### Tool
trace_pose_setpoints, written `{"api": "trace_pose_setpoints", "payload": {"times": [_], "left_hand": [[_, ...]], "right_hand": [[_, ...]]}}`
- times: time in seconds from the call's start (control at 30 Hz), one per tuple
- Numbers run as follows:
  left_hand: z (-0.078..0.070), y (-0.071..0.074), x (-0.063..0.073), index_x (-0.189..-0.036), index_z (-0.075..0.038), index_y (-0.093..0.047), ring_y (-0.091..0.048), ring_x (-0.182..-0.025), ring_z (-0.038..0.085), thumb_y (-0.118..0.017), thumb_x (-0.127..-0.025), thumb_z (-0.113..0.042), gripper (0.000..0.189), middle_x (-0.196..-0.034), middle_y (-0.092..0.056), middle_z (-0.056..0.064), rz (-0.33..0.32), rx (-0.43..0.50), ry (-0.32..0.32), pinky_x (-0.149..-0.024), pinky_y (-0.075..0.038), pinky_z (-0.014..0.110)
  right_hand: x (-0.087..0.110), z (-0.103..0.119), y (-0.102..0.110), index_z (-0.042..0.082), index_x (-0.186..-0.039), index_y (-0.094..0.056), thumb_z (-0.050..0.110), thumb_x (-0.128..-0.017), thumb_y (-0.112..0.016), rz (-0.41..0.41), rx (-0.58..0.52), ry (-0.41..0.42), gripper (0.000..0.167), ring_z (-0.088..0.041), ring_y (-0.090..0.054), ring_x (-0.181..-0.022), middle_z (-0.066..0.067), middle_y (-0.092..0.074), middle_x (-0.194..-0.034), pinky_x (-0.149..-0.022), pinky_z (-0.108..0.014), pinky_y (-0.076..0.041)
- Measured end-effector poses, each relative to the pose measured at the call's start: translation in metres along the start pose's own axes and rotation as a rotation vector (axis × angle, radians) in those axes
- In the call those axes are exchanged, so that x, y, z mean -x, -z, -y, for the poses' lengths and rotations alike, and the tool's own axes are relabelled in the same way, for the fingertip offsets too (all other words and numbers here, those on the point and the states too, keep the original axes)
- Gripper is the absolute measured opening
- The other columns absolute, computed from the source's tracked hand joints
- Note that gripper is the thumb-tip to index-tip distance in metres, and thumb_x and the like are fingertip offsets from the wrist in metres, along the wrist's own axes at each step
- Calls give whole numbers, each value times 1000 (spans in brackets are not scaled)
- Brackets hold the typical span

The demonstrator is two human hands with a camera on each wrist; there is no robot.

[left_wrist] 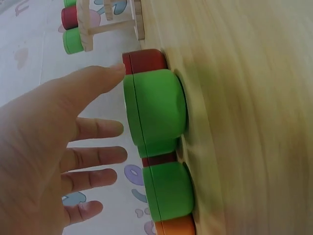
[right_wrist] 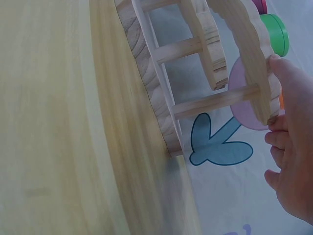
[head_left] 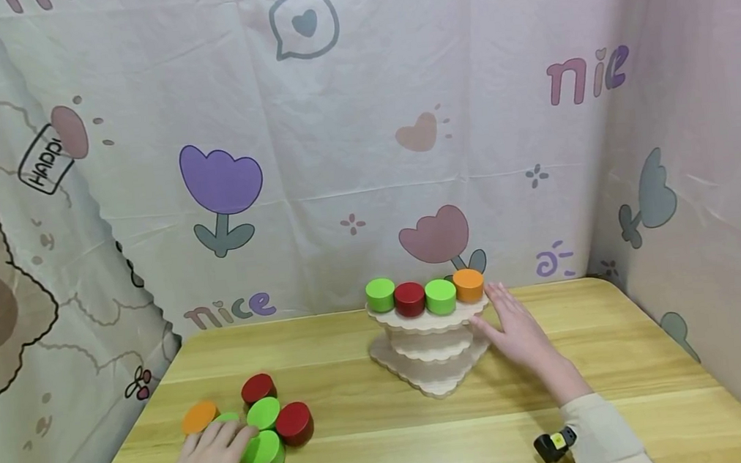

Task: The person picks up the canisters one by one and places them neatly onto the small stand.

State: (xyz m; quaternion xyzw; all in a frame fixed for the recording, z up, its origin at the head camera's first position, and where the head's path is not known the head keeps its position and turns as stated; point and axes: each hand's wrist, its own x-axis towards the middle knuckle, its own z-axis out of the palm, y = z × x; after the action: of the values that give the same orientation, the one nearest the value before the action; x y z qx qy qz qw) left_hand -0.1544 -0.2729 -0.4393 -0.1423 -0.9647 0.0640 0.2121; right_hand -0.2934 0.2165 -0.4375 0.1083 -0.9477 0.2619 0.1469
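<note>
On the left of the table, my left hand [head_left: 208, 462] hovers with spread fingers over a cluster of round wooden blocks. Its thumb is close beside a green block [left_wrist: 159, 105]; nothing is held in the palm. Red [head_left: 295, 423], green [head_left: 264, 414] and orange [head_left: 199, 417] blocks lie around it. My right hand [head_left: 518, 329] touches the right edge of the tiered wooden stand [head_left: 427, 320], thumb and fingertips against the top board [right_wrist: 254, 63], fingers fairly straight. Along that top board stand a green block [head_left: 380, 295], a red block [head_left: 409, 299], another green block [head_left: 441, 297] and an orange block [head_left: 468, 285].
A pale wooden table [head_left: 363, 453] carries everything. A printed cloth [head_left: 334, 117] hangs behind and at both sides, close to the table's rear edge. A small black device [head_left: 554, 445] is on the right sleeve [head_left: 603, 432]. The stand's lower boards [head_left: 437, 373] step down toward the front.
</note>
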Motion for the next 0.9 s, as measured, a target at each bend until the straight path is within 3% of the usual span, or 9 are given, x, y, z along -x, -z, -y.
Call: {"api": "trace_pose_setpoints", "payload": {"times": [0.43, 0.73, 0.9], "left_hand": [[2, -4, 0, -99, -18, -68, -56, -98, 22, -65, -64, -80, 71, -102, -65, 0, 86, -38, 57, -82, -45, 48], [-1, -3, -6, -103, -17, -66, -56, -104, 25, -61, -67, -81, 74, -109, -65, 3, 196, 5, 68, -84, -44, 52], [-5, -3, -7, -104, -17, -66, -55, -106, 25, -65, -66, -78, 72, -110, -65, 2, 204, 24, 60, -86, -43, 51]], "right_hand": [[1, 0, 1, 6, -155, -18, 63, -94, -45, 4, 1, 6, 88, -38, -13, -150, -16, -17, -162, -119, -56, -13], [0, -1, 0, 7, -155, -17, 63, -94, -45, 10, 7, 3, 88, -37, -13, -151, -14, -17, -162, -120, -55, -13], [0, -1, 0, 6, -155, -18, 62, -94, -46, 8, 1, 4, 87, -37, -13, -151, -15, -17, -162, -120, -54, -12]]}}
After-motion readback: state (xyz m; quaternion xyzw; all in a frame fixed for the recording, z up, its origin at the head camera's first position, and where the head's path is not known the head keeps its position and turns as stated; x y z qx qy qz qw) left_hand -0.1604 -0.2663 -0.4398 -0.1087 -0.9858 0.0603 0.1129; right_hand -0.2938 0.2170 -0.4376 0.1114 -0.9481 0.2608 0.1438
